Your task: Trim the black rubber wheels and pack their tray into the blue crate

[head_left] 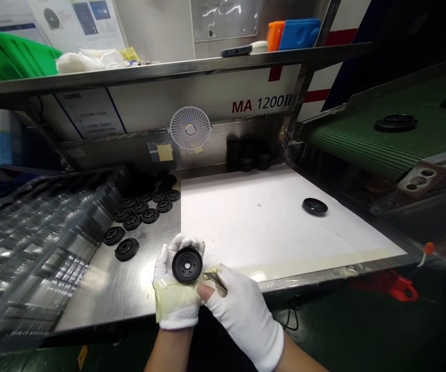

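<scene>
Hands in white gloves meet over the near edge of the steel surface (129, 294). The left hand (176, 299) cups a black disc (186, 264) in its fingers, face towards the camera. The right hand (242, 312) pinches a thin tool (215, 279), its tip just beside the disc's rim. Spare discs (141, 212) lie in rows to the left; a lone disc (314, 206) rests on the white sheet (254, 222), well apart.

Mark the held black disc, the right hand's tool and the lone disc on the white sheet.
held black disc (187, 265): head view, centre hub.
tool (213, 279): head view, metal shaft.
lone disc (314, 206): head view, top face.
</scene>
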`<state>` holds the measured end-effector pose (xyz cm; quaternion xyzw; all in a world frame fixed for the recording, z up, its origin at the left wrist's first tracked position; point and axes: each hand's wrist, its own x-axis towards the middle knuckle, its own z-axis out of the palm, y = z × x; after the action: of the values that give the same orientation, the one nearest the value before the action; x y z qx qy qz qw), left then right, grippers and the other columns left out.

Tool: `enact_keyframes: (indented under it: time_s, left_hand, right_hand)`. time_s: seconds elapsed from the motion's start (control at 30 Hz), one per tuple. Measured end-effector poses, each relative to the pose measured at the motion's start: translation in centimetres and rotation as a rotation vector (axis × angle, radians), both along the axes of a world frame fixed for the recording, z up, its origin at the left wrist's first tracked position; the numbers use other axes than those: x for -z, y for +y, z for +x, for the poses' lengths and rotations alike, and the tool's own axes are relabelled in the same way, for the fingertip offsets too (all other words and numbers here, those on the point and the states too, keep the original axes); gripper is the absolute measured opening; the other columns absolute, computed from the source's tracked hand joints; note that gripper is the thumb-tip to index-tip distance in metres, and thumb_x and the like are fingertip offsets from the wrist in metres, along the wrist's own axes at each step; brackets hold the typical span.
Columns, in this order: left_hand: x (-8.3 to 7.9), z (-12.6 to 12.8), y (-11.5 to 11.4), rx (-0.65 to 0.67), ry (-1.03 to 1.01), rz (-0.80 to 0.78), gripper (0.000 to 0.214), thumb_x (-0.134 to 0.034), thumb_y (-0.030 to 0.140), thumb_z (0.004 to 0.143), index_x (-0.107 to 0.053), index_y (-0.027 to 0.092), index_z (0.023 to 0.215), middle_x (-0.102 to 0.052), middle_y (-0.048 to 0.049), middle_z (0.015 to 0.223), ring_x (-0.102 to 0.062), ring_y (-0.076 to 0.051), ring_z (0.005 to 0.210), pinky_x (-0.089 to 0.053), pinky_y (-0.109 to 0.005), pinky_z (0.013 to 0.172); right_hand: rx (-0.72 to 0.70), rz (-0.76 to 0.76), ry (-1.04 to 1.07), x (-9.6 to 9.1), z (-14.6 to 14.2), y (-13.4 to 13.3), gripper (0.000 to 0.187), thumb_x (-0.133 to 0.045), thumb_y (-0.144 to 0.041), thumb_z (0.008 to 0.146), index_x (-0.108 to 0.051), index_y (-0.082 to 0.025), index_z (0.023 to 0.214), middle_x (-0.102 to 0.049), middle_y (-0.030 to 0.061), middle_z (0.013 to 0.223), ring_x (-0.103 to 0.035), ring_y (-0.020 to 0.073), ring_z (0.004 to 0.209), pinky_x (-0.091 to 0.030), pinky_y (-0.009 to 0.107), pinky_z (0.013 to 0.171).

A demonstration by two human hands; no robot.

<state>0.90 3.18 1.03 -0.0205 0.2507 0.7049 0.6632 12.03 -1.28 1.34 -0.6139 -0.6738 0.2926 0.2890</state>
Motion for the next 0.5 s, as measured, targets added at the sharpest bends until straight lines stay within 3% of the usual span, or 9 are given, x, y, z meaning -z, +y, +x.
enact_keyframes:
  time_s: [0.07, 0.17, 0.27, 0.33, 0.43, 0.5]
  left_hand:
    - [0.1, 0.1, -0.1, -0.016, 0.013, 0.018, 0.025, -0.05, 0.032, 0.085, -0.066, 0.013, 0.091, -0.064, -0.0073, 0.084, -0.063, -0.019, 0.085, -0.051, -0.042, 0.089]
    - [0.0, 0.2, -0.1, -0.016, 0.004, -0.01, 0.024, -0.049, 0.028, 0.086, -0.066, 0.012, 0.089, -0.064, -0.0066, 0.082, -0.063, -0.018, 0.083, -0.052, -0.041, 0.089]
    - [-0.2, -0.1, 0.0, -0.029, -0.027, -0.04, 0.023, -0.048, 0.026, 0.086, -0.065, 0.011, 0.086, -0.063, -0.0066, 0.081, -0.063, -0.018, 0.082, -0.052, -0.041, 0.089]
    - [-0.4, -0.5, 0.0, -0.039, -0.046, -0.025, 0.022, -0.048, 0.026, 0.086, -0.065, 0.011, 0.084, -0.062, -0.0065, 0.08, -0.062, -0.018, 0.081, -0.052, -0.042, 0.088]
    - [-0.5, -1.0, 0.1, -0.046, -0.057, -0.034, 0.021, -0.05, 0.025, 0.085, -0.064, 0.01, 0.085, -0.062, -0.0069, 0.082, -0.062, -0.018, 0.082, -0.053, -0.043, 0.087]
    - [-0.5, -1.1, 0.1, -0.056, -0.056, -0.055, 0.021, -0.05, 0.025, 0.084, -0.065, 0.01, 0.089, -0.062, -0.0075, 0.085, -0.062, -0.019, 0.083, -0.053, -0.043, 0.087]
  right_hand:
    - [0.007, -0.005, 0.017, -0.1, -0.8, -0.1, 0.02, -0.057, -0.043, 0.08, -0.06, -0.024, 0.084, -0.065, -0.0007, 0.077, -0.057, 0.015, 0.069, -0.033, 0.025, 0.059]
    - [0.011, -0.021, -0.072, -0.2, -1.5, -0.1, 0.015, -0.052, -0.032, 0.082, -0.061, -0.022, 0.074, -0.065, 0.0002, 0.071, -0.057, 0.0141, 0.065, -0.033, 0.025, 0.057]
    - [-0.011, -0.036, -0.251, 0.0, 0.0, 0.2, 0.018, -0.047, -0.023, 0.081, -0.059, -0.022, 0.067, -0.063, 0.0001, 0.063, -0.056, 0.0145, 0.059, -0.031, 0.026, 0.054]
    - [0.014, 0.0, -0.388, 0.3, 2.2, 0.5, 0.02, -0.044, -0.016, 0.079, -0.062, -0.024, 0.078, -0.066, 0.0003, 0.071, -0.059, 0.0167, 0.064, -0.033, 0.028, 0.058]
    - [0.087, 0.035, -0.466, 0.4, 5.8, 0.9, 0.044, -0.043, -0.012, 0.078, -0.053, -0.028, 0.117, -0.067, 0.0024, 0.099, -0.062, 0.0202, 0.082, -0.039, 0.031, 0.072]
    - [0.101, -0.033, -0.365, -0.1, 6.8, 1.0, 0.035, -0.049, -0.023, 0.081, -0.053, -0.025, 0.116, -0.066, 0.0027, 0.097, -0.06, 0.0203, 0.083, -0.041, 0.031, 0.073]
